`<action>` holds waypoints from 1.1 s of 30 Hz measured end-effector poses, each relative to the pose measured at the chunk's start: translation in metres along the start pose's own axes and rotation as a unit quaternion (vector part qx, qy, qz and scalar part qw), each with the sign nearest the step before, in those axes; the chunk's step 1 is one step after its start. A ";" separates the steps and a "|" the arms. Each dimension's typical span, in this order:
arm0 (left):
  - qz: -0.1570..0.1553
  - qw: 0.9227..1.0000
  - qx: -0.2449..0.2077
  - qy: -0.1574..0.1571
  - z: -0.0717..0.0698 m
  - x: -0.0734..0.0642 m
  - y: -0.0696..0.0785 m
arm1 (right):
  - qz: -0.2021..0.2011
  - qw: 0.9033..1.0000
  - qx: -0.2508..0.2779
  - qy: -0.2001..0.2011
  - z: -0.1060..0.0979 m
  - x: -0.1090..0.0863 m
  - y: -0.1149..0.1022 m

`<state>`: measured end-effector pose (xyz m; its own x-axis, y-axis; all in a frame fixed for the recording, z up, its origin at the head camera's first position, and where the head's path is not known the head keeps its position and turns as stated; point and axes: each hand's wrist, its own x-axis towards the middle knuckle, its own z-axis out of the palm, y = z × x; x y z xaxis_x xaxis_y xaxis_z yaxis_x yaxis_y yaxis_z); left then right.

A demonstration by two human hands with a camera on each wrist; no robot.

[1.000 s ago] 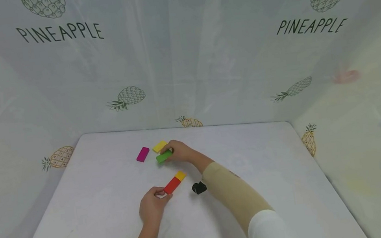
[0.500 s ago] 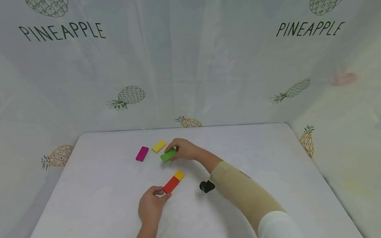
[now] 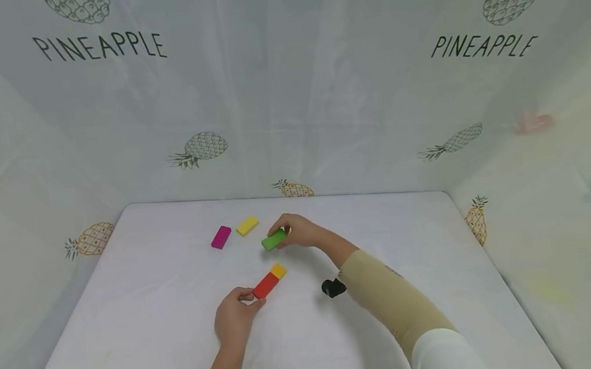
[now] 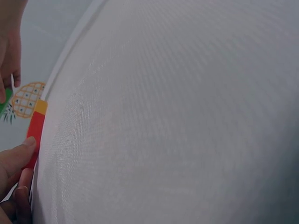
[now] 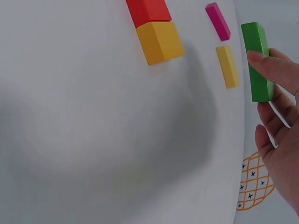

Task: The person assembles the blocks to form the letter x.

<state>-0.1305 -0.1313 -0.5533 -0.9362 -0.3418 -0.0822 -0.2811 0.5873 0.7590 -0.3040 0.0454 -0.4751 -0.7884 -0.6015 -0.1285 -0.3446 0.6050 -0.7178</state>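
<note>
In the head view my left hand (image 3: 233,318) pinches the near end of a red block (image 3: 265,285) between thumb and fingers. An orange block (image 3: 278,271) sits end to end against the red one's far end. My right hand (image 3: 301,231) pinches a green rectangular block (image 3: 274,240), held above the table. The right wrist view shows the green block (image 5: 258,63) between thumb and fingers. Behind and left of it, a yellow block (image 3: 248,226) and a magenta block (image 3: 221,237) lie apart on the table.
A white table (image 3: 141,326) spreads under both hands. A pineapple-print sheet (image 3: 316,83) hangs behind it and at the sides. Black wrist devices (image 3: 333,288) stick out from the sleeves.
My right hand has moved to the right with the green block, away from the yellow block. My left hand and the red and orange blocks have stayed nearly where they were.
</note>
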 end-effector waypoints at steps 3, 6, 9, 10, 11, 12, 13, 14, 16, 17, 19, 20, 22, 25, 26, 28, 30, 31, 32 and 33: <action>-0.004 1.000 -0.001 -0.006 0.000 0.000 0.000 | 0.003 1.000 0.002 0.003 -0.002 -0.003 0.003; -0.007 1.000 -0.002 -0.009 0.000 0.000 0.000 | 0.009 1.000 -0.001 0.006 -0.003 -0.006 0.007; -0.008 1.000 -0.001 -0.007 -0.001 0.001 0.001 | 0.012 1.000 -0.002 0.005 -0.005 -0.008 0.011; -0.007 1.000 0.001 -0.006 -0.001 0.001 0.001 | 0.014 1.000 0.000 0.005 -0.005 -0.008 0.012; -0.006 1.000 0.001 -0.004 -0.001 0.001 0.001 | 0.014 1.000 0.004 0.004 -0.006 -0.009 0.014; -0.006 1.000 0.002 -0.003 -0.001 0.001 0.001 | 0.013 1.000 0.007 0.003 -0.006 -0.009 0.015; -0.005 1.000 0.003 -0.003 -0.001 0.001 0.001 | 0.014 1.000 0.011 0.003 -0.006 -0.010 0.016; -0.005 1.000 0.004 -0.002 -0.001 0.001 0.001 | 0.014 1.000 0.014 0.003 -0.006 -0.010 0.017; -0.004 1.000 0.005 -0.003 -0.001 0.001 0.000 | 0.017 1.000 0.020 0.003 -0.006 -0.011 0.019; -0.005 1.000 0.005 -0.004 -0.001 0.002 0.000 | 0.016 1.000 0.021 0.002 -0.006 -0.011 0.021; -0.007 1.000 0.005 -0.006 -0.001 0.002 0.000 | 0.021 1.000 0.023 0.003 -0.005 -0.011 0.023; -0.010 1.000 0.005 -0.007 -0.001 0.002 0.000 | 0.024 0.999 0.024 0.002 -0.005 -0.011 0.024; -0.013 1.000 0.003 -0.009 -0.001 0.002 0.000 | 0.032 0.999 0.026 0.001 -0.004 -0.012 0.025; -0.017 1.000 0.002 -0.013 -0.001 0.002 0.000 | 0.045 0.999 0.022 -0.002 -0.002 -0.012 0.028; -0.017 1.000 0.001 -0.014 -0.001 0.002 0.000 | 0.049 0.999 0.020 -0.002 -0.002 -0.013 0.029; -0.017 1.000 0.002 -0.014 0.000 0.003 0.000 | 0.058 0.998 0.017 -0.003 0.000 -0.013 0.032; -0.017 1.000 0.002 -0.013 0.001 0.003 -0.001 | 0.064 0.998 0.016 -0.004 0.001 -0.012 0.035; -0.018 1.000 0.002 -0.013 0.001 0.003 -0.001 | 0.067 0.998 0.017 -0.005 0.002 -0.012 0.036; -0.017 1.000 0.002 -0.012 0.002 0.004 -0.001 | 0.068 0.997 0.018 -0.007 0.002 -0.012 0.038; -0.017 1.000 0.002 -0.012 0.002 0.004 -0.001 | 0.069 0.997 0.021 -0.009 0.003 -0.012 0.039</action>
<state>-0.1340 -0.1317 -0.5556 -0.9308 -0.3444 -0.1226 -0.3133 0.5790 0.7527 -0.3064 0.0747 -0.5032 -0.8179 -0.5233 -0.2393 -0.2120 0.6607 -0.7201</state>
